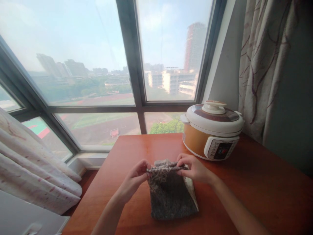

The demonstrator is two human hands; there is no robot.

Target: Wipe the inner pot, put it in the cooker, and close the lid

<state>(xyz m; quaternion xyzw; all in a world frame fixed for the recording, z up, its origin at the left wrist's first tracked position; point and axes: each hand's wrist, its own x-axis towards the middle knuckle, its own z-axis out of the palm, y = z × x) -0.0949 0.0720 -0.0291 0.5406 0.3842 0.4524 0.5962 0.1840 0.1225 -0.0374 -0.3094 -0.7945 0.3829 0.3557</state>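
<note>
A dark grey, fuzzy piece of cloth point(171, 195) lies on the table in front of me, its far edge lifted and gathered into a roll or fold. A paler strip shows along its right side. My left hand point(138, 173) pinches the left end of the raised edge between thumb and fingers. At the right end, my right hand point(192, 168) grips the same edge, thumb below and fingers on top. Lighter, shaggy fibres show along the fold between the hands. Whether the cloth is a towel or a garment cannot be made out.
A reddish-brown wooden table point(102, 199) carries the cloth. At its back right stands a white and gold electric cooker point(212, 130) with a lid and control panel. Large windows point(85, 65) rise behind; patterned curtains hang at left point(31, 166) and right point(261, 65).
</note>
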